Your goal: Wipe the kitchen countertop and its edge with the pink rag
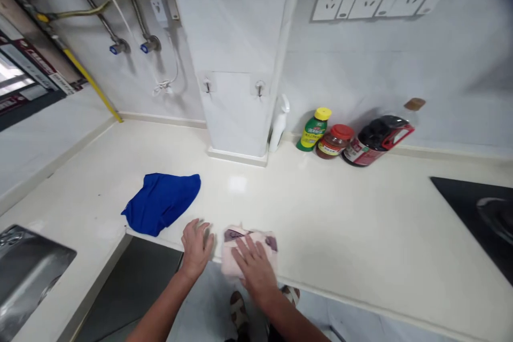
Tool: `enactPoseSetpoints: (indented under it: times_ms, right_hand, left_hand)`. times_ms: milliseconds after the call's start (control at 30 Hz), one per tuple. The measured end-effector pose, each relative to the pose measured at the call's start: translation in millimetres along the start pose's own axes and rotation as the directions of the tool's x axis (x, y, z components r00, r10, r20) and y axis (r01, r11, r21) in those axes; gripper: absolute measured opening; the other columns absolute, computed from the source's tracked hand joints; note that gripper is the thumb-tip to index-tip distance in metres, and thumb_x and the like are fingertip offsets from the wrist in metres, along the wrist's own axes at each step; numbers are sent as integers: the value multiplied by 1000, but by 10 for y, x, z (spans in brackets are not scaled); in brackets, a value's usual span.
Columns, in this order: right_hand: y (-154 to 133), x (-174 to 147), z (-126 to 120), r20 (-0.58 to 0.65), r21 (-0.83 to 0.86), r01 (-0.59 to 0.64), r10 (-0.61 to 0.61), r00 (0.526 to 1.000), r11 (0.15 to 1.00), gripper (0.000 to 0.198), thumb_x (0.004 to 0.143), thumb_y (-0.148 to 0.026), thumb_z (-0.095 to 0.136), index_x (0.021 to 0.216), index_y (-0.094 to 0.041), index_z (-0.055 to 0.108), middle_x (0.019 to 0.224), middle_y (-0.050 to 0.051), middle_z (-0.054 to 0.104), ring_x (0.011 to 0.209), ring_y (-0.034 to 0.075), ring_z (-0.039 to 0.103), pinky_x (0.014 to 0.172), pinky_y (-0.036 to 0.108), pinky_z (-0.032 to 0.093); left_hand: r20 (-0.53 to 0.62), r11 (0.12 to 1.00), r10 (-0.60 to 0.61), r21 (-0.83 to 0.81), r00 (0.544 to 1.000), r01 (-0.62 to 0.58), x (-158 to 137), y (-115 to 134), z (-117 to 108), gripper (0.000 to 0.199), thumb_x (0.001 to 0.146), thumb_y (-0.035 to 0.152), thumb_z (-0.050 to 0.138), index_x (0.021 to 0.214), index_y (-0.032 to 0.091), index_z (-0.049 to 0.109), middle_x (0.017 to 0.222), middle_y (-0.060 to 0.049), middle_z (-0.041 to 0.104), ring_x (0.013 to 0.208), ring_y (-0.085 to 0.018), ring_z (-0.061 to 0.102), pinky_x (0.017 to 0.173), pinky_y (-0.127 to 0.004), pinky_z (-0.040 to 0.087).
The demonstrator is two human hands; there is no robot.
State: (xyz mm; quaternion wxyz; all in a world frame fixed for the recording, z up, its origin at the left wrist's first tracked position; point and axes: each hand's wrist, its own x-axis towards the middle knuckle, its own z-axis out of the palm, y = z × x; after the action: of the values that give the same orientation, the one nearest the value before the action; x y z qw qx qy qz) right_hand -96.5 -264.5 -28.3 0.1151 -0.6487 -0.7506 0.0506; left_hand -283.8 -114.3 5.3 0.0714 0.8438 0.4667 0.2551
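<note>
A folded pink cloth (229,263) with dark purplish patches lies at the front edge of the white counter (340,240). My right hand (256,264) rests flat on top of it, fingers stretched out. Just left of the cloth, my left hand (196,246) is at the counter's edge with its fingers loosely curved and apart, holding nothing. Beyond my left hand a crumpled blue cloth (162,203) is spread on the counter.
Along the wall stand a white spray bottle (279,124), a green bottle (313,131), a red-lidded jar (334,141) and a large dark bottle (372,139). A black stove (481,214) is at right, a metal sink (32,283) at left. A pillar (236,112) juts out behind.
</note>
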Motion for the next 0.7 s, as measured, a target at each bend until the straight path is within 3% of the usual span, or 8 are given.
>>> enactPoseSetpoints:
  times_ms: [100, 200, 267, 333, 400, 500, 633, 700]
  right_hand:
    - [571, -825, -54, -147, -132, -95, 76, 986, 987, 90, 71, -39, 92, 149, -25, 49, 164, 12, 29, 152, 39, 13, 123, 60, 10]
    - [1170, -1631, -204, -199, -211, -169, 126, 972, 963, 79, 69, -35, 89, 140, -24, 58, 162, 14, 33, 151, 39, 20, 122, 58, 12]
    - [1451, -2005, -319, -182, -201, -200, 164, 969, 959, 79, 68, -32, 87, 140, -23, 58, 161, 13, 36, 150, 38, 24, 122, 57, 16]
    - [1555, -2166, -398, -150, -186, -264, 238, 960, 946, 78, 67, -29, 85, 140, -24, 58, 160, 12, 36, 149, 38, 26, 122, 58, 19]
    - [1474, -2093, -414, -113, -188, -351, 335, 935, 917, 76, 69, -23, 82, 141, -24, 58, 161, 12, 35, 150, 38, 25, 122, 59, 21]
    - [1110, -1613, -333, -20, -151, -392, 394, 919, 907, 74, 75, -20, 79, 146, -24, 56, 162, 12, 32, 151, 40, 21, 120, 62, 23]
    - [464, -636, -191, 136, -13, -284, 283, 949, 959, 64, 92, -20, 66, 153, -23, 46, 163, 14, 30, 151, 40, 22, 119, 66, 26]
    - [181, -196, -179, 139, 58, -192, 183, 973, 980, 52, 101, -21, 53, 153, -21, 45, 163, 14, 29, 152, 37, 19, 120, 64, 28]
  left_hand:
    - [50, 999, 42, 10, 998, -42, 179, -32, 171, 35, 97, 34, 49, 124, 19, 66, 137, -20, 54, 132, -35, 47, 104, -55, 45]
    - [81, 997, 68, 19, 994, -69, 228, -26, 249, 37, 97, 35, 50, 126, 18, 65, 140, -20, 53, 135, -35, 45, 109, -56, 40]
    - [93, 997, 75, 25, 993, -78, 230, -13, 256, 37, 97, 36, 50, 125, 17, 65, 139, -21, 54, 135, -35, 45, 110, -56, 39]
    - [103, 996, 80, 26, 991, -83, 235, -1, 243, 37, 97, 37, 50, 123, 16, 65, 137, -20, 56, 134, -35, 46, 109, -55, 39]
    - [115, 996, 81, 37, 990, -86, 251, 10, 225, 37, 97, 37, 50, 122, 15, 66, 135, -20, 57, 133, -34, 47, 109, -54, 38]
    - [136, 994, 75, 66, 988, -84, 289, 24, 207, 38, 97, 38, 49, 121, 15, 66, 135, -20, 58, 131, -35, 48, 109, -54, 37]
    - [137, 994, 67, 80, 988, -79, 335, 37, 195, 39, 97, 39, 48, 121, 15, 66, 134, -19, 59, 131, -34, 49, 109, -52, 36]
    - [139, 993, 59, 89, 989, -72, 353, 48, 187, 39, 97, 40, 46, 120, 15, 66, 133, -19, 60, 131, -33, 50, 108, -51, 36]
